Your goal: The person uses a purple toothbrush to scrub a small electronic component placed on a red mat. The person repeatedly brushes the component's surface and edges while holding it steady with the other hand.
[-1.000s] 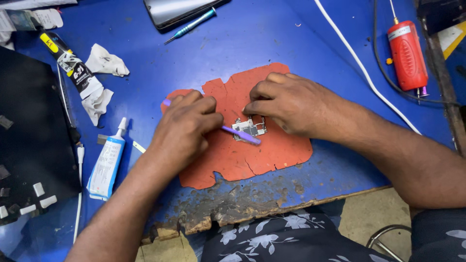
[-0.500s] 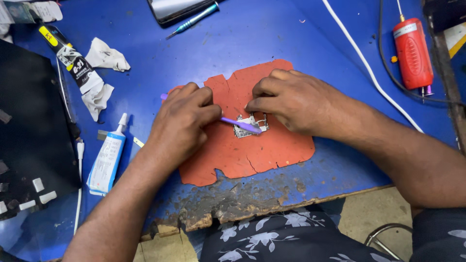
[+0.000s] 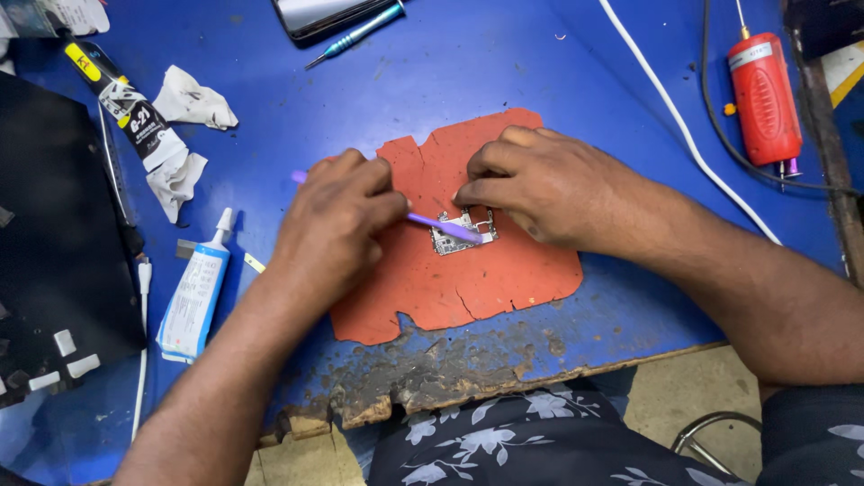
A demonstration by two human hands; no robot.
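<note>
My left hand point(image 3: 337, 216) has its fingers clamped on a purple tool point(image 3: 432, 223), tip on the small circuit board point(image 3: 461, 232); my right hand point(image 3: 540, 184) fingers pin that board to the red mat point(image 3: 486, 279).

A single head view looks steeply down from above the near edge of the blue table point(image 3: 540, 63), close enough that both forearms enter from the bottom corners. The left hand point(image 3: 337, 225) and right hand point(image 3: 549, 184) sit near frame centre over the red mat point(image 3: 468, 288). The table's worn near edge crosses the lower frame, with the person's lap below it. The far side is cut off at the top.
</note>
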